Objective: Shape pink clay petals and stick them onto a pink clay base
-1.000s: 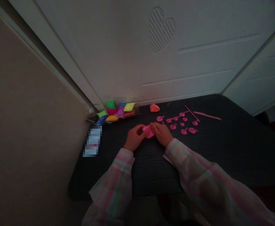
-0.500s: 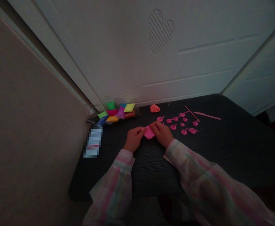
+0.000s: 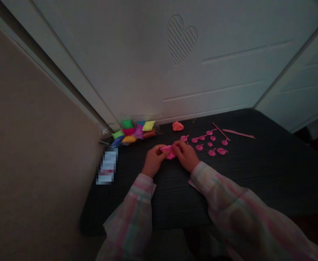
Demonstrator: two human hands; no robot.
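A lump of bright pink modelling clay (image 3: 170, 153) is held between both hands above the dark table. My left hand (image 3: 153, 159) pinches its left side with thumb and fingers. On the other side my right hand (image 3: 185, 155) grips the clay's upper right edge with its fingertips, which hide part of it. Just right of my right hand lie several small flat pink clay pieces (image 3: 212, 152) with thin tails. Past them rest a thin pink stick (image 3: 221, 131) and a longer flat pink tool (image 3: 239, 133).
An orange-pink clay lump (image 3: 177, 126) sits near the table's back edge. A clear bag of coloured clay packets (image 3: 129, 139) lies at the back left, with a blurred-out pale item (image 3: 107, 166) in front. The white panel (image 3: 229, 72) rises behind the dark table (image 3: 172, 203).
The pink clay has been tilted and looks flatter from above, with its left edge now showing over my left fingers. Both hands stay in nearly the same place; the view has shifted slightly.
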